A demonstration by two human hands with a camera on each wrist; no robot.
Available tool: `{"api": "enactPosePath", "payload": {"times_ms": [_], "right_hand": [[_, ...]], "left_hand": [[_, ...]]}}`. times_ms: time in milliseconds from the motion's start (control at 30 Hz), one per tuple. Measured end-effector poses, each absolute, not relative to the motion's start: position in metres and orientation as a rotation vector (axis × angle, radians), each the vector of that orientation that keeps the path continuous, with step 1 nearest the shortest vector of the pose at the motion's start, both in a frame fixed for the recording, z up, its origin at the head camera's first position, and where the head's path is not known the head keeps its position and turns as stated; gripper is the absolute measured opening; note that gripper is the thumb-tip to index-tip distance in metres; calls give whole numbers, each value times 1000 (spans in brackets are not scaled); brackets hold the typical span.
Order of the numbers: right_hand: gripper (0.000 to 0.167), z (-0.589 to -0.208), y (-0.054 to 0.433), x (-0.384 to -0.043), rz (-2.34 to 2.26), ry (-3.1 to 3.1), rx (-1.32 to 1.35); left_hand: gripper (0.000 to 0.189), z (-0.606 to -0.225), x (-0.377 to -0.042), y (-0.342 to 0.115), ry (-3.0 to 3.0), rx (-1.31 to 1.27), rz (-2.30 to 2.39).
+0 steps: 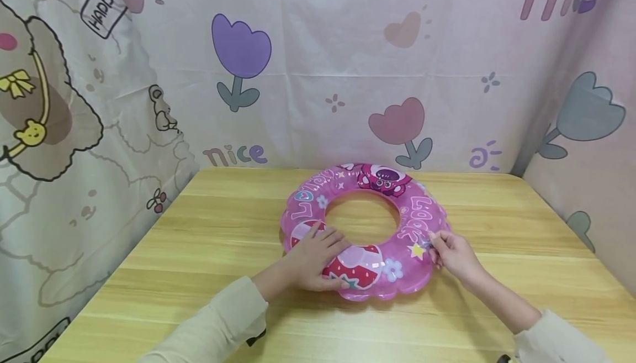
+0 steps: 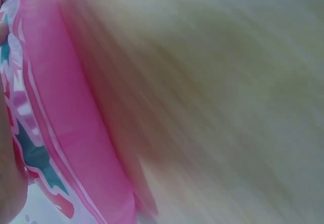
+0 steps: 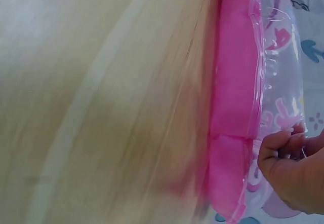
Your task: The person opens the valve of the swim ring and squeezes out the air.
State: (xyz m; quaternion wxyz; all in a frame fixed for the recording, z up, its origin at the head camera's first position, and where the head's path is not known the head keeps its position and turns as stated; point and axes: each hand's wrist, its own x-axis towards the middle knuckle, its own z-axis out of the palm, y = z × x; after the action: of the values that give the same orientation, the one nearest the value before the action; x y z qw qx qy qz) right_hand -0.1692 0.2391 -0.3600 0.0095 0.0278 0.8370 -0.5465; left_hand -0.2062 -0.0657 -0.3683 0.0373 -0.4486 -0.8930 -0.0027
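An inflated pink swim ring (image 1: 415, 279) with scalloped edges lies on the table, printed with strawberries, flowers, lettering and a bear face. My left hand (image 1: 315, 258) rests on its near left side, fingers spread over the strawberry print. At the right side, my right hand (image 1: 454, 255) pinches a small clear valve (image 1: 426, 243) beside the yellow star. In the right wrist view, the curled thumb and fingers (image 3: 277, 150) meet close over the ring's clear top. The left wrist view has the ring's plain pink side (image 2: 76, 107) along the left, with part of the hand at the edge.
The wood-grain table (image 1: 238, 319) extends around the ring on all sides. Behind it hangs a printed cloth (image 1: 318, 48) with tulips and lettering, and another cloth (image 1: 114, 197) with cartoon figures hangs along the left.
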Motion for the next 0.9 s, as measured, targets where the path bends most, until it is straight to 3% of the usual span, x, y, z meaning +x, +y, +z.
{"api": "enactPosePath", "payload": {"times_ms": [567, 900], "right_hand": [[26, -355, 232, -165, -1327, 3025, 26], [34, -351, 232, -168, -1086, 3083, 34]], "left_hand": [[88, -364, -195, -23, -2633, -1318, 33], [86, -372, -194, -16, -2593, -1305, 79]]}}
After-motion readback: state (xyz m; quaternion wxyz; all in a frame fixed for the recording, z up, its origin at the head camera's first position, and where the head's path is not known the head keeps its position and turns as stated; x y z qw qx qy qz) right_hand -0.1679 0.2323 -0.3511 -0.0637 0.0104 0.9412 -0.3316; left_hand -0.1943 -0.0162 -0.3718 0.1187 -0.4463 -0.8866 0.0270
